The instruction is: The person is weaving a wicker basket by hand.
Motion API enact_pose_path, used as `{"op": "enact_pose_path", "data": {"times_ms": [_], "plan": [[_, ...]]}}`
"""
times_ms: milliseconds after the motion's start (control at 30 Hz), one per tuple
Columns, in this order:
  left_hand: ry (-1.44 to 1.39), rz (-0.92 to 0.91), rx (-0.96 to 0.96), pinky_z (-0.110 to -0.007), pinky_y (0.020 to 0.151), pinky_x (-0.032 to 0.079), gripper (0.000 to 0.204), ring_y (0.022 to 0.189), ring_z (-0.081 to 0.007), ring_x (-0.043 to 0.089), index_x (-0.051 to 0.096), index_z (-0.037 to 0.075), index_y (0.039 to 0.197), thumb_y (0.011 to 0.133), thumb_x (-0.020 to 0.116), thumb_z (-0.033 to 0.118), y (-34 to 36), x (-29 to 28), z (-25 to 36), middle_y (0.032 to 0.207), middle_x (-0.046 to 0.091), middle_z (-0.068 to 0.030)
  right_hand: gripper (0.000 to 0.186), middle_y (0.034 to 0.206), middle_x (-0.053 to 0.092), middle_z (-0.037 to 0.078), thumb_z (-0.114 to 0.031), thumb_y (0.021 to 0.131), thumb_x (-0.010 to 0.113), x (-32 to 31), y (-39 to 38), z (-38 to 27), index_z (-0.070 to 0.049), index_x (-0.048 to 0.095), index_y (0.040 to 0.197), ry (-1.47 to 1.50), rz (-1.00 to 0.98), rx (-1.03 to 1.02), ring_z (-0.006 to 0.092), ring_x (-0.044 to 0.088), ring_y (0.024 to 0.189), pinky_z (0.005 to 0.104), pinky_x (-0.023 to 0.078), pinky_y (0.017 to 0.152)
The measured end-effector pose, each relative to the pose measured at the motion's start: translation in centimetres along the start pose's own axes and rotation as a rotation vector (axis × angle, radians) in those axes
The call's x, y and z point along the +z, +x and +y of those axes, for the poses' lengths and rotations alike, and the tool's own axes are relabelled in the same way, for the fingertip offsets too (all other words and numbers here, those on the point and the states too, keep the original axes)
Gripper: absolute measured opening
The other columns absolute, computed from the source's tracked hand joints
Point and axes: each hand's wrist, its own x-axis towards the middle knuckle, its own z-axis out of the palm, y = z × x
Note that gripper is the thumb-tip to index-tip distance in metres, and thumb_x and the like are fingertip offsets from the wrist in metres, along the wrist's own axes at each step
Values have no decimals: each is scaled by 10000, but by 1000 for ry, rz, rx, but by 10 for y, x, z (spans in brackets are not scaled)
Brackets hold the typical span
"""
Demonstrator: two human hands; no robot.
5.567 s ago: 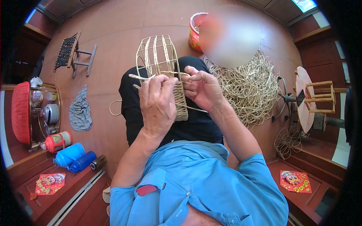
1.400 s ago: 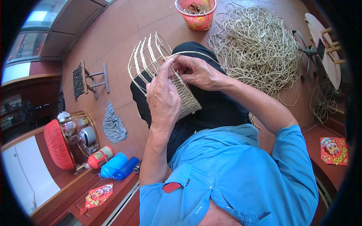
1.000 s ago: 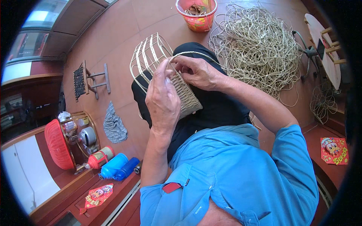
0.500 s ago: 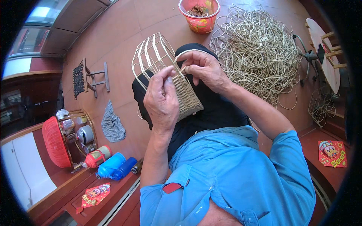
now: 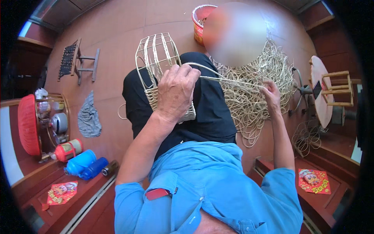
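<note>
A half-woven basket (image 5: pixel 152 97) of pale cord rests on my lap, its bare frame of upright ribs (image 5: pixel 156 48) pointing away from me. My left hand (image 5: pixel 175 91) is closed over the edge of the woven part and hides much of it. From there a cord (image 5: pixel 230 80) stretches to the right, with a second strand looping beside it. Its far end is pinched in my right hand (image 5: pixel 271 95), which is raised in front of a large tangled heap of cord (image 5: pixel 249 113) on the floor.
Beyond my knees stands a red bucket (image 5: pixel 198 33), partly covered by a blurred patch. A stool (image 5: pixel 72 58) and a grey cloth (image 5: pixel 89 119) are at left. Several flasks and bottles (image 5: pixel 80 162) lie at lower left. A round tabletop (image 5: pixel 321 91) and a wooden stool (image 5: pixel 338 87) are at right.
My right hand has moved from the basket's edge far out to the right, drawing the cord out. The left hand has turned over onto the edge. The view has shifted, and a blurred patch has appeared.
</note>
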Motion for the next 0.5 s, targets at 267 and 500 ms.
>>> {"op": "enact_pose_path", "data": {"times_ms": [267,500], "plan": [[-120,93,-59,-389,854,589,69,965,-251,722,740,114,1037,975,763,133,3,1,3,1064,765,-25,366,1131,735,73,-18,939,765,-155,-3,96,41,726,1298,-21,384,74,162,684,1003,312,555,854],[-1202,68,-499,-310,797,568,79,864,-146,712,669,39,1136,1104,645,108,-15,-5,-42,963,707,-25,144,958,768,56,-130,861,903,-485,-61,184,-76,787,927,207,1224,368,243,727,795,436,577,653]]}}
